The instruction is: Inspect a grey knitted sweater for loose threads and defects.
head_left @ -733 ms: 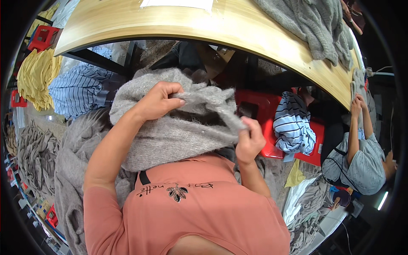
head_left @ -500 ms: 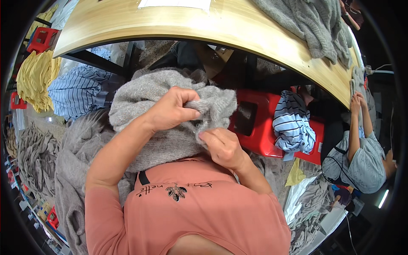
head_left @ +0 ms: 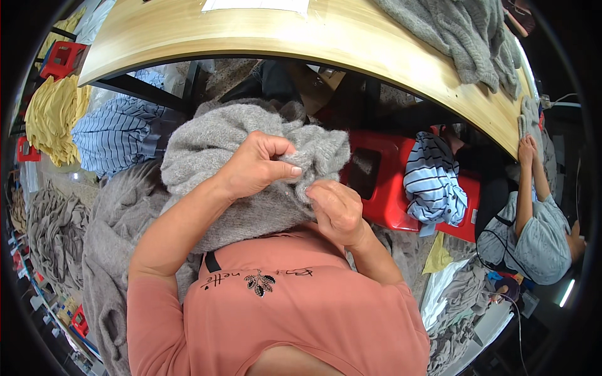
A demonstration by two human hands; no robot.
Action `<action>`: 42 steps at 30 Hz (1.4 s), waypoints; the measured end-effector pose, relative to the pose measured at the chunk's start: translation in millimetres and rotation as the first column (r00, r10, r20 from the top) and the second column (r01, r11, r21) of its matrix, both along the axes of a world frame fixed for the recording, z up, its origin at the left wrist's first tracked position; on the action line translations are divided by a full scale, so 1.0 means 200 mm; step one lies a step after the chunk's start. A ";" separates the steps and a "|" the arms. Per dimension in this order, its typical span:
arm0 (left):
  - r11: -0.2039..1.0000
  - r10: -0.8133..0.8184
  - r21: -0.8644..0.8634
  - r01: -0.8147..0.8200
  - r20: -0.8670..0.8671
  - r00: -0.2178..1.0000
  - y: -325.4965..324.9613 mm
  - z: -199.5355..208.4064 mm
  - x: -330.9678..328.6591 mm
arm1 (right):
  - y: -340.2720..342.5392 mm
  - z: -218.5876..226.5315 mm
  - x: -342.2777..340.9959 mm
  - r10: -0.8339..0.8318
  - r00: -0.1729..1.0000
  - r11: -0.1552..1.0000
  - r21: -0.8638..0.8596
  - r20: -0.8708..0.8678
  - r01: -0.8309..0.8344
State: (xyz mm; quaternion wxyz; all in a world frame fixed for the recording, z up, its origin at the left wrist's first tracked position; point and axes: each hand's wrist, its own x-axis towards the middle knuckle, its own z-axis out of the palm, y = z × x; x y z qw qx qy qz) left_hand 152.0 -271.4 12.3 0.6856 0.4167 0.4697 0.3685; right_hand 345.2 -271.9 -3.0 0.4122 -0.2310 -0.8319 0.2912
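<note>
A fuzzy grey knit garment (head_left: pixel 219 141) lies bunched on my lap. My left hand (head_left: pixel 257 168) is closed on a thick fold of it, thumb pressed along the ribbed edge. Just to the right and nearer, my right hand (head_left: pixel 335 210) pinches the same knit close to my left thumb. Whether its fingertips also hold some small tool or thread is too small to make out.
A wooden table (head_left: pixel 251 31) spans the far side, with grey knitwear (head_left: pixel 461 47) at its right. Right of me is a red stool (head_left: pixel 392 210) beside a striped blue garment (head_left: pixel 433 178). Yellow (head_left: pixel 56 119) and grey garment piles (head_left: pixel 56 229) lie left. A co-worker (head_left: pixel 530 232) sits far right.
My right hand has moved slightly up and right, closer to my left thumb. My left hand keeps its hold on the knit, nearly still.
</note>
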 end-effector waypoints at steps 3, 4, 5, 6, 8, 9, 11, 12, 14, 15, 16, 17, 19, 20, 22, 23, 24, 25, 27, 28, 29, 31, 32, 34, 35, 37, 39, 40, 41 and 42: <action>1.000 0.012 -0.017 -0.011 0.039 0.999 -0.02 0.01 -0.01 | 0.00 0.00 0.01 -0.002 1.000 1.000 0.002 0.003 0.002; 0.999 0.025 -0.032 -0.023 0.064 0.998 -0.02 0.01 -0.01 | 0.00 0.00 0.01 -0.001 1.000 1.000 -0.017 0.000 0.001; 0.999 0.027 -0.027 -0.025 0.072 0.997 -0.03 0.01 -0.01 | 0.00 0.00 0.01 0.003 1.000 0.999 -0.037 -0.003 -0.003; 0.999 0.044 -0.027 -0.042 0.044 0.998 -0.03 0.01 -0.01 | 0.00 0.00 0.00 0.006 1.000 0.999 -0.037 -0.005 -0.006; 0.998 0.061 -0.027 -0.060 0.017 0.998 -0.03 0.00 -0.01 | 0.00 0.00 0.00 0.017 1.000 0.995 -0.099 -0.020 -0.019; 0.997 0.072 -0.003 -0.072 -0.006 0.997 -0.03 0.00 0.00 | -0.01 0.00 -0.01 0.023 1.000 0.996 -0.087 -0.017 -0.024; 0.996 0.081 0.022 -0.081 -0.026 0.996 -0.03 -0.01 0.01 | -0.01 0.00 -0.02 0.022 0.999 0.993 -0.116 -0.046 -0.028; 0.996 0.092 0.006 -0.092 -0.005 0.996 -0.03 -0.01 0.02 | -0.01 0.00 -0.02 0.019 0.999 0.994 -0.107 -0.050 -0.024; 0.994 0.106 -0.011 -0.105 0.016 0.994 -0.04 -0.01 0.03 | -0.01 0.01 -0.02 0.045 0.999 0.997 -0.068 -0.022 -0.047; 0.993 0.115 -0.023 -0.114 0.045 0.992 -0.05 -0.01 0.04 | -0.01 0.02 -0.02 0.053 0.998 0.997 -0.059 -0.024 -0.055; 0.991 0.131 -0.028 -0.129 0.081 0.988 -0.05 -0.01 0.04 | -0.01 0.02 -0.02 0.144 0.988 0.990 -0.022 0.047 -0.143; 0.992 0.126 -0.036 -0.124 0.074 0.989 -0.05 -0.01 0.05 | -0.01 0.03 -0.03 0.215 0.969 0.976 -0.002 0.123 -0.216; 0.998 0.033 0.056 -0.031 -0.036 0.999 -0.05 0.00 0.05 | -0.01 0.03 -0.03 0.183 0.975 0.979 0.062 0.127 -0.192; 0.998 0.034 0.056 -0.032 -0.036 0.999 -0.05 0.01 0.05 | -0.01 0.03 -0.03 0.150 0.980 0.979 0.121 0.134 -0.166; 0.997 -0.055 0.046 0.060 -0.093 0.994 -0.05 0.02 0.05 | 0.00 0.03 -0.03 0.050 0.993 0.978 0.196 0.102 -0.069; 0.997 -0.055 0.046 0.059 -0.093 0.994 -0.05 0.02 0.05 | 0.00 0.02 -0.03 -0.050 0.996 0.968 0.249 0.073 0.030; 0.997 -0.074 0.029 0.077 -0.084 0.994 -0.05 0.03 0.05 | 0.00 0.02 -0.03 -0.047 0.996 0.965 0.263 0.074 0.026; 0.996 -0.090 0.023 0.091 -0.072 0.993 -0.05 0.03 0.05 | 0.00 0.02 -0.03 -0.034 0.996 0.960 0.279 0.079 0.010; 0.994 -0.104 0.020 0.106 -0.084 0.991 -0.05 0.04 0.04 | 0.00 0.01 -0.03 -0.024 0.997 0.947 0.322 0.067 0.001; 0.992 -0.111 0.050 0.115 -0.089 0.990 -0.05 0.04 0.04 | 0.00 0.00 -0.03 -0.023 0.997 0.947 0.321 0.067 0.000; 0.993 -0.112 0.027 0.115 -0.094 0.989 -0.04 0.04 0.03 | 0.00 0.00 -0.03 -0.024 0.998 0.941 0.338 0.059 0.003; 0.976 -0.196 0.050 0.210 -0.198 0.960 -0.03 0.04 0.02 | 0.00 0.00 -0.04 -0.022 0.998 0.935 0.354 0.051 0.003; 0.977 -0.193 0.060 0.206 -0.172 0.966 -0.03 0.04 0.01 | 0.01 0.00 -0.04 -0.029 0.999 0.935 0.354 0.037 0.014; 0.977 -0.198 0.049 0.210 -0.183 0.963 -0.03 0.04 0.01 | 0.01 0.01 -0.04 -0.033 0.999 0.934 0.355 0.022 0.023; 0.975 -0.206 0.048 0.218 -0.174 0.963 -0.03 0.03 0.01 | 0.01 0.01 -0.04 -0.032 0.999 0.965 0.262 0.008 0.029; 0.994 -0.100 0.049 0.103 -0.066 0.993 -0.04 0.02 0.01 | 0.01 0.02 -0.03 -0.035 0.999 0.985 0.167 -0.005 0.036; 0.999 -0.029 0.014 0.029 -0.025 0.999 -0.05 -0.01 0.01 | 0.00 0.02 -0.02 -0.118 0.993 0.938 -0.331 -0.012 0.108; 0.998 0.055 0.014 -0.056 0.039 0.998 -0.05 -0.02 0.02 | 0.00 0.01 -0.03 -0.127 0.992 0.916 -0.380 0.023 0.126; 0.999 0.050 0.000 -0.050 0.035 0.998 -0.06 -0.04 0.03 | -0.01 0.00 -0.04 -0.125 0.992 0.916 -0.381 0.023 0.125; 0.998 0.063 0.005 -0.063 0.039 0.997 -0.07 -0.05 0.04 | -0.01 -0.02 -0.06 -0.145 0.988 0.899 -0.411 0.044 0.150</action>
